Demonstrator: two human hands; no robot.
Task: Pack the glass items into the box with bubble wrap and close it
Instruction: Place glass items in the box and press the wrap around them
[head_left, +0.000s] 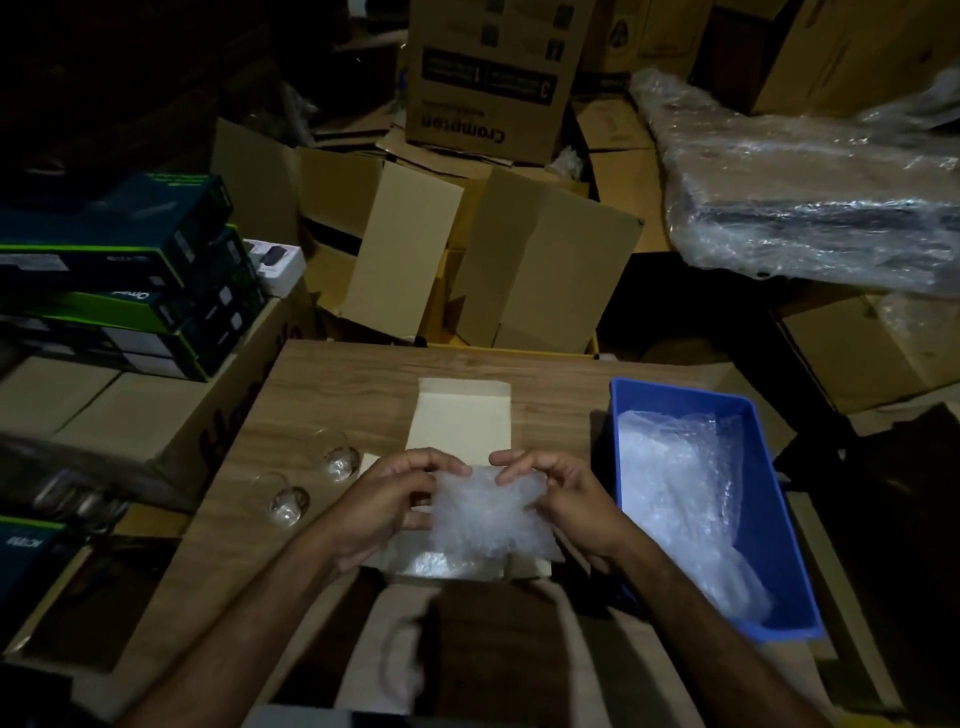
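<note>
A crumpled bundle of bubble wrap (488, 512) is being held directly over the open box (462, 423), which is being taken here as the landmark. The bundle is being pinched at its far upper edge from both sides: the left hand (387, 501) is curled round its left flank, and the right hand (563, 501) is gripping its right flank with fingers bent over the top. Whether a glass is already being enclosed inside the wrap cannot be told; the film is too cloudy. The box's pale lid flap is being left lying flat on the table (332, 395), beyond the hands.

Two clear glasses are being left on their sides to the left of the box: the nearer glass (285, 501) further left and closer to the person, the farther glass (337, 460) just beside the box's left edge. To the right of the box, a blue bin (779, 545) is being used to hold more loose wrap.

The wrap is being judged light, soft and springy, likely to unfold if released, so it is best being held by gathered edges. The glasses are being judged fragile, smooth and slippery, and prone to rolling where they lie; each is probably best being taken round the bowl with a full, gentle grasp, not by the thin rim. Packing is being judged well short of done, with the closing not yet begun.
</note>
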